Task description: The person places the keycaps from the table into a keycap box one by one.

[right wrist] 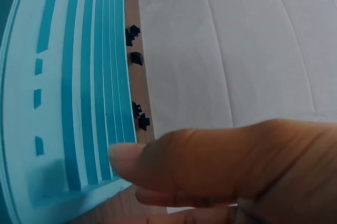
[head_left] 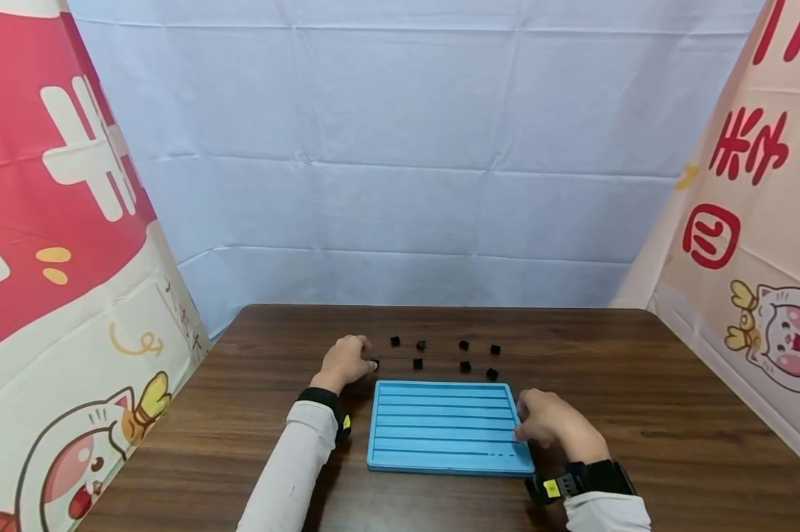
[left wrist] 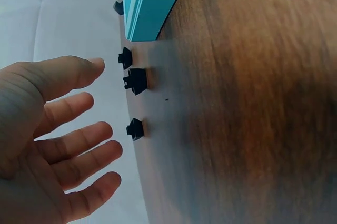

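Blue tray between | left hand loose (near black piece) | right hand alongside, grip unclear

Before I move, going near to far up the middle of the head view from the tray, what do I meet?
Blue ridged tray → nearer row of small black pieces → farther row of small black pieces → pale blue fabric backdrop.
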